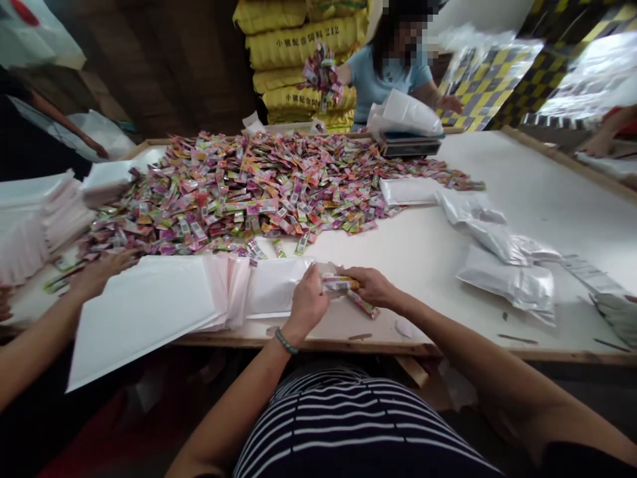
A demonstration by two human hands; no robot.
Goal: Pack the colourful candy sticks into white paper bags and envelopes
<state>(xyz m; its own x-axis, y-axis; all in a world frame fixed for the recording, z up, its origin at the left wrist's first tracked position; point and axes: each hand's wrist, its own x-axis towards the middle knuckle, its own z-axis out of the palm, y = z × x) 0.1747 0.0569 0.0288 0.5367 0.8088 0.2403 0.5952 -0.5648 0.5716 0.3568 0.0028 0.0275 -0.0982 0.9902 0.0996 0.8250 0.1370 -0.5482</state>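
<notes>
My left hand (pixel 309 300), with a bracelet at the wrist, is closed on the mouth of a white padded mailer (pixel 276 289) lying flat on the table. At that mouth my right hand (pixel 369 287) grips several small colourful packets (pixel 341 283), their ends pointing toward the opening. One more packet (pixel 364 305) lies just below the right fingers. To the left, a stack of white mailers (pixel 159 292) fans out and overhangs the near edge. Beyond my hands spreads a big heap of pink, orange and green packets (pixel 259 189).
Filled silvery mailers (pixel 507 279) lie at the right. Across the table a person in blue (pixel 363 73) holds a bunch of packets (pixel 323 73) beside a scale (pixel 412 143) topped with a mailer. Another person's arm (pixel 89 285) reaches in from the left. A wooden rim (pixel 572 159) edges the table.
</notes>
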